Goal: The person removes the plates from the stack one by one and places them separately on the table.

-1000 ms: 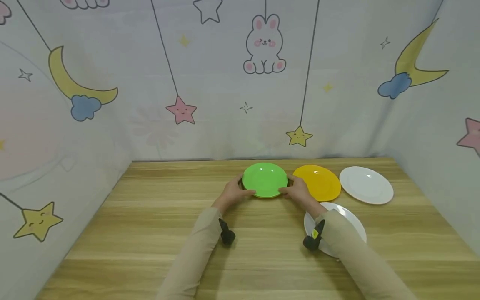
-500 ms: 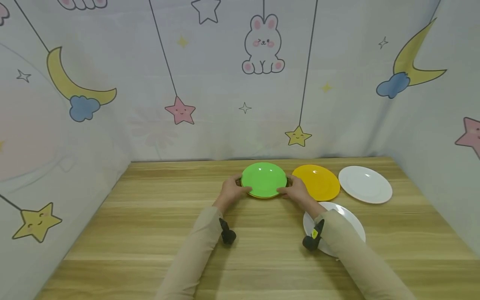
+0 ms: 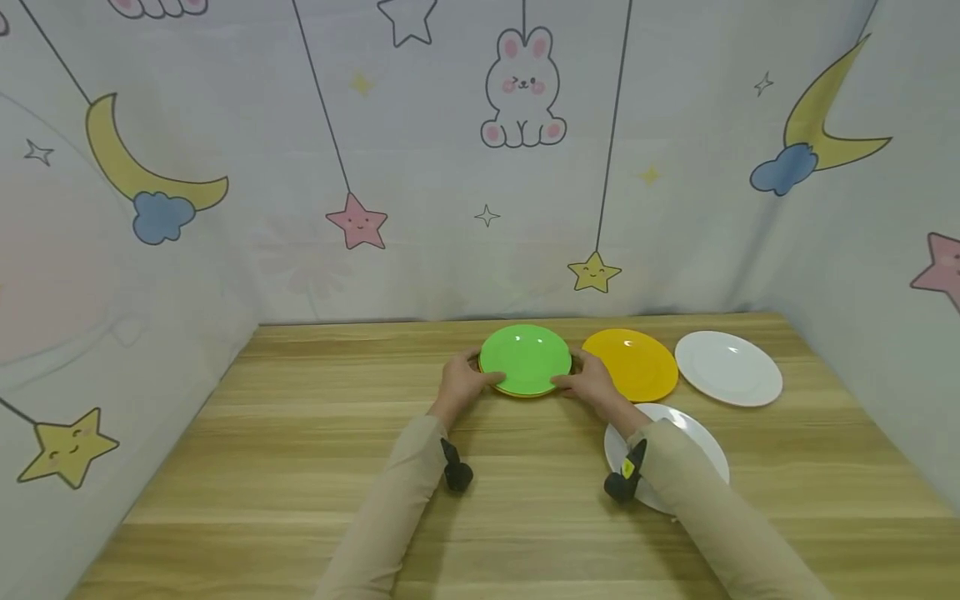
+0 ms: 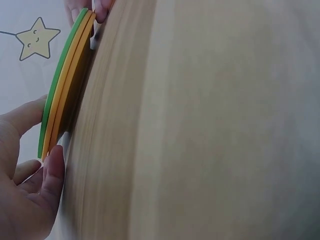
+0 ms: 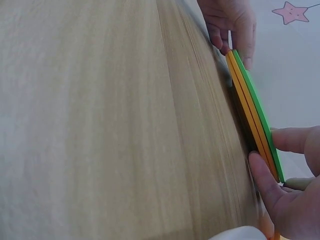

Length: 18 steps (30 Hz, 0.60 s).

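In the head view a green plate point(image 3: 525, 360) lies on top of a small stack near the back of the table. Two orange plates point(image 4: 59, 107) show as edges beneath it in the left wrist view. My left hand point(image 3: 459, 385) grips the stack by its left edge, thumb over the green rim and fingers below. On the opposite edge my right hand point(image 3: 592, 383) holds it likewise. Both wrist views show a narrow gap between the stack's near side and the table. The undersides of the plates are hidden.
A larger yellow-orange plate point(image 3: 637, 367) lies just right of my right hand, with a white plate point(image 3: 729, 369) beyond it. Another white plate point(image 3: 701, 437) sits partly under my right forearm. A patterned curtain point(image 3: 420, 275) borders the wooden table point(image 3: 322, 467) at the back and sides.
The head view has shifted slightly. Both hands keep their hold on the plate stack, and a little more of the orange rim shows below the green plate.
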### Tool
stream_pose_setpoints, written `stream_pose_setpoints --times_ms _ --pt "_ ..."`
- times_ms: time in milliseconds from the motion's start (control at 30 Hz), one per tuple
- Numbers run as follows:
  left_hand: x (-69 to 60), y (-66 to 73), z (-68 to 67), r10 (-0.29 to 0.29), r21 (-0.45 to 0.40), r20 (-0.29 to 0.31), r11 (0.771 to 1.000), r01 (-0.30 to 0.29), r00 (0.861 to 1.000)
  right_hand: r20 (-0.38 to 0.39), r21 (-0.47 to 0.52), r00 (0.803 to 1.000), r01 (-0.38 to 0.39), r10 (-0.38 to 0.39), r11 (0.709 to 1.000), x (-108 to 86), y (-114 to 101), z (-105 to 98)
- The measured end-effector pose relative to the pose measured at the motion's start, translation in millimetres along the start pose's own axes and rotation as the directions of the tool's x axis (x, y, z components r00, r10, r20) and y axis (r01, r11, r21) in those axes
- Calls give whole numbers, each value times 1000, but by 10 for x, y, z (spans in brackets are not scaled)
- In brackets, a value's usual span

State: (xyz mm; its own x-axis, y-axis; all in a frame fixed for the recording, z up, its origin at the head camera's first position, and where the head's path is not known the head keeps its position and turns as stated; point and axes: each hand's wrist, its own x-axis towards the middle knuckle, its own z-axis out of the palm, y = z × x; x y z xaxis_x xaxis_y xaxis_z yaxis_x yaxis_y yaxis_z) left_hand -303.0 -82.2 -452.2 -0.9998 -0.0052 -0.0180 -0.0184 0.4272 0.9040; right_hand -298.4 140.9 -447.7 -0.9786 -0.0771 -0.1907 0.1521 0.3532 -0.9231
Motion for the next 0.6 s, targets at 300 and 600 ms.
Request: stream_pose_setpoints --times_ms 300,600 --pt "31 -39 -16 -14 -23 -12 1000 13 1000 -7 3 1000 -29 29 1000 -64 -83 19" --pt "52 -87 -72 -17 -74 -20 997 16 1000 10 19 999 -34 34 999 -116 -117 13"
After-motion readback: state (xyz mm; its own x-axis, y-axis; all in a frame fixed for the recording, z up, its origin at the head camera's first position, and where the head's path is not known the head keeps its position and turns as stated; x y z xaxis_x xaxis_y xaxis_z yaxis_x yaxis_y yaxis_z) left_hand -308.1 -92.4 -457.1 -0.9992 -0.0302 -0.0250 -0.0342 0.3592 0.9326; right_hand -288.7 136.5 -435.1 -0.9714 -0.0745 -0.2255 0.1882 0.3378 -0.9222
